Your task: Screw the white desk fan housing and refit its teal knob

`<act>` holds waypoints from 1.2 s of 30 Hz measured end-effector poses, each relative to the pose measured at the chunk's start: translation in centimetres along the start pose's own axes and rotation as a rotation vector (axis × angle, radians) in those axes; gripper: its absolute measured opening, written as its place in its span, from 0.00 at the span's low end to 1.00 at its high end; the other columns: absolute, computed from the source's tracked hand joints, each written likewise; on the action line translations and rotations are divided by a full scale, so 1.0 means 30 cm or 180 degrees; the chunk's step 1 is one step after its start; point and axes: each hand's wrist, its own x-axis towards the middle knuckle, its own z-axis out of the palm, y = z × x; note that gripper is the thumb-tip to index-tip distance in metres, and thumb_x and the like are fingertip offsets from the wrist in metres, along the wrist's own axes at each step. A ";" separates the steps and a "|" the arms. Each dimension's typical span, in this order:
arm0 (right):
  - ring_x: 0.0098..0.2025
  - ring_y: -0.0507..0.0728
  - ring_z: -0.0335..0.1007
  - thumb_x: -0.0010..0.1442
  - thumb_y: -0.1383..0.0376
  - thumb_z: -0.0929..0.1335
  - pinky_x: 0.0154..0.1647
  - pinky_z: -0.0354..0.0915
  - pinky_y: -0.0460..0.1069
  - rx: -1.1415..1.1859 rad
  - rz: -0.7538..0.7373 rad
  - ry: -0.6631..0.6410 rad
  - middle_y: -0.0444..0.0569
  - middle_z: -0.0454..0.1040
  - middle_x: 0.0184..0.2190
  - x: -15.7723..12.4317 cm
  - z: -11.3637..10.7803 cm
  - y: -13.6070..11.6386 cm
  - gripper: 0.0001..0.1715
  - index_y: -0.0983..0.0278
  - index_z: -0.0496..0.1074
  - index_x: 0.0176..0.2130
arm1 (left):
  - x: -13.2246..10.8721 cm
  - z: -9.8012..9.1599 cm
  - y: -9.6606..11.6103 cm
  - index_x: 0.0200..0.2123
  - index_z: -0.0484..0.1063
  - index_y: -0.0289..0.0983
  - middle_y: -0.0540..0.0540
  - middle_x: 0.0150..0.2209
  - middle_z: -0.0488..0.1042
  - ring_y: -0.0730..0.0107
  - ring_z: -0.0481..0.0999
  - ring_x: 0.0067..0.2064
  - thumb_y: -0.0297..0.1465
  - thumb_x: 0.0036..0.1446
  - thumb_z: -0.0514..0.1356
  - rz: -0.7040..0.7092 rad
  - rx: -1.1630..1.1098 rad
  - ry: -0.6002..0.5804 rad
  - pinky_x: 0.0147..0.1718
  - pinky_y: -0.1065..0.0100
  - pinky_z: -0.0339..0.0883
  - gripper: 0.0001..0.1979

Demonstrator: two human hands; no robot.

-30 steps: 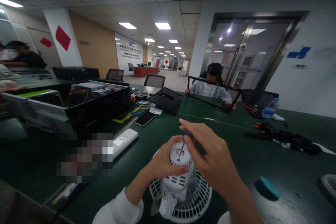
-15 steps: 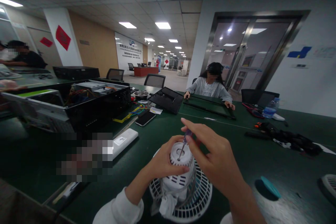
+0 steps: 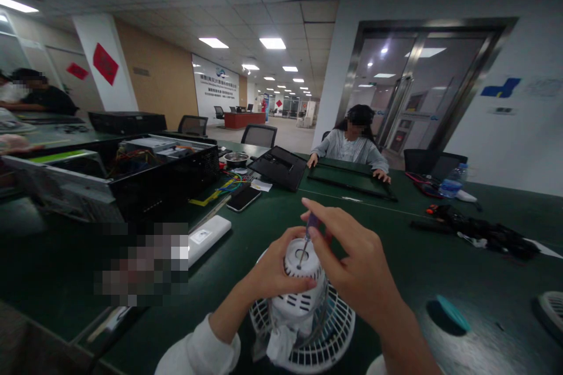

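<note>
"Two hands in view, what's each got?"

"Left hand [image 3: 275, 272] wraps the white plastic motor housing [image 3: 299, 304] of a small fan, its round grille [image 3: 328, 343] down on the dark green table [image 3: 404, 287]. Right hand [image 3: 356, 263] pinches a small screwdriver [image 3: 311, 227], narrow grip, tip in the housing's top."

"Handling?"

"Probably light, thin plastic, could crack. Hold the housing body, not the grille."

"Hard to see?"

"Screwdriver handle, half behind fingers; white wad [image 3: 281, 345] under the housing unclear. Past the fan: phone [image 3: 243, 199] left, seated person [image 3: 352, 146] far ahead."
</note>
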 end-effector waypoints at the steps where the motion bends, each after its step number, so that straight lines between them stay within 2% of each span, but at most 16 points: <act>1: 0.36 0.54 0.70 0.60 0.70 0.61 0.31 0.67 0.48 0.0011 -0.0027 0.0008 0.51 0.75 0.36 0.000 0.002 -0.001 0.19 0.65 0.66 0.51 | -0.001 0.000 0.000 0.53 0.58 0.39 0.45 0.50 0.68 0.57 0.69 0.49 0.33 0.43 0.66 0.0007 -0.0002 0.0009 0.50 0.60 0.63 0.34; 6: 0.30 0.55 0.66 0.60 0.65 0.63 0.30 0.66 0.50 -0.0289 -0.0037 0.0253 0.49 0.73 0.28 0.003 0.025 0.003 0.11 0.66 0.70 0.42 | -0.002 0.003 -0.001 0.52 0.59 0.39 0.45 0.48 0.69 0.58 0.70 0.47 0.33 0.43 0.67 -0.0064 0.0074 0.0025 0.47 0.61 0.64 0.33; 11: 0.38 0.55 0.69 0.59 0.70 0.61 0.33 0.67 0.49 0.0050 0.0036 0.0082 0.51 0.74 0.37 0.003 0.002 -0.001 0.17 0.65 0.68 0.48 | -0.001 0.002 -0.009 0.53 0.58 0.40 0.45 0.49 0.68 0.58 0.69 0.49 0.34 0.43 0.66 0.0088 0.0044 0.0034 0.48 0.61 0.64 0.34; 13: 0.37 0.54 0.70 0.59 0.71 0.61 0.32 0.67 0.48 0.0120 -0.0032 0.0043 0.50 0.75 0.36 0.002 -0.005 -0.004 0.18 0.64 0.67 0.49 | -0.002 0.001 -0.012 0.53 0.57 0.40 0.45 0.50 0.68 0.58 0.69 0.50 0.34 0.43 0.67 0.0118 0.0029 0.0030 0.48 0.61 0.64 0.34; 17: 0.30 0.54 0.67 0.60 0.67 0.63 0.29 0.64 0.49 -0.0284 -0.0091 0.0326 0.49 0.73 0.28 0.002 0.014 -0.001 0.09 0.66 0.70 0.40 | -0.003 0.001 -0.011 0.53 0.58 0.39 0.44 0.49 0.68 0.57 0.69 0.49 0.35 0.43 0.67 0.0044 0.0073 0.0021 0.48 0.61 0.64 0.34; 19: 0.28 0.54 0.65 0.60 0.65 0.63 0.29 0.64 0.50 -0.0456 -0.0093 0.0396 0.49 0.72 0.26 0.003 0.025 0.002 0.08 0.66 0.71 0.36 | -0.004 0.002 -0.010 0.53 0.58 0.39 0.45 0.47 0.69 0.57 0.70 0.47 0.36 0.42 0.67 -0.0031 0.0120 0.0031 0.47 0.60 0.64 0.34; 22: 0.33 0.56 0.67 0.60 0.64 0.63 0.32 0.65 0.50 -0.0339 0.0003 0.0245 0.51 0.73 0.31 0.004 0.016 0.002 0.12 0.67 0.71 0.42 | -0.002 0.002 -0.006 0.53 0.59 0.39 0.44 0.48 0.69 0.57 0.69 0.48 0.35 0.42 0.67 -0.0027 0.0082 0.0043 0.48 0.59 0.64 0.34; 24: 0.38 0.56 0.68 0.60 0.68 0.62 0.33 0.67 0.50 -0.0069 0.0049 0.0076 0.53 0.74 0.37 0.003 -0.001 -0.002 0.18 0.67 0.68 0.50 | -0.001 0.002 -0.004 0.53 0.59 0.39 0.44 0.48 0.69 0.57 0.69 0.48 0.35 0.42 0.66 0.0013 0.0012 0.0044 0.48 0.60 0.64 0.34; 26: 0.39 0.54 0.69 0.59 0.71 0.60 0.33 0.67 0.48 0.0152 0.0044 -0.0073 0.51 0.74 0.39 0.001 -0.014 -0.006 0.22 0.65 0.64 0.54 | 0.001 0.003 -0.003 0.53 0.59 0.38 0.44 0.49 0.68 0.57 0.70 0.48 0.34 0.42 0.66 0.0041 -0.0043 0.0032 0.48 0.60 0.64 0.34; 29: 0.35 0.54 0.69 0.60 0.70 0.60 0.31 0.67 0.48 0.0103 -0.0051 -0.0068 0.49 0.75 0.34 0.000 -0.010 -0.005 0.20 0.64 0.66 0.52 | 0.001 0.003 -0.002 0.54 0.58 0.38 0.43 0.52 0.67 0.55 0.68 0.50 0.34 0.43 0.66 0.0066 -0.0099 0.0029 0.50 0.58 0.62 0.35; 33: 0.30 0.55 0.66 0.59 0.65 0.64 0.31 0.65 0.50 -0.0325 -0.0018 0.0226 0.49 0.73 0.28 0.002 0.018 0.001 0.12 0.66 0.71 0.43 | 0.000 0.003 0.002 0.53 0.59 0.38 0.44 0.48 0.70 0.56 0.70 0.48 0.34 0.42 0.67 0.0023 -0.0034 0.0054 0.48 0.60 0.64 0.33; 36: 0.34 0.56 0.68 0.60 0.67 0.63 0.32 0.66 0.50 -0.0261 0.0088 0.0247 0.51 0.74 0.32 0.003 0.013 0.001 0.13 0.66 0.71 0.44 | 0.002 0.000 0.007 0.52 0.59 0.38 0.44 0.48 0.69 0.57 0.70 0.48 0.34 0.42 0.67 0.0007 0.0002 0.0048 0.48 0.60 0.64 0.33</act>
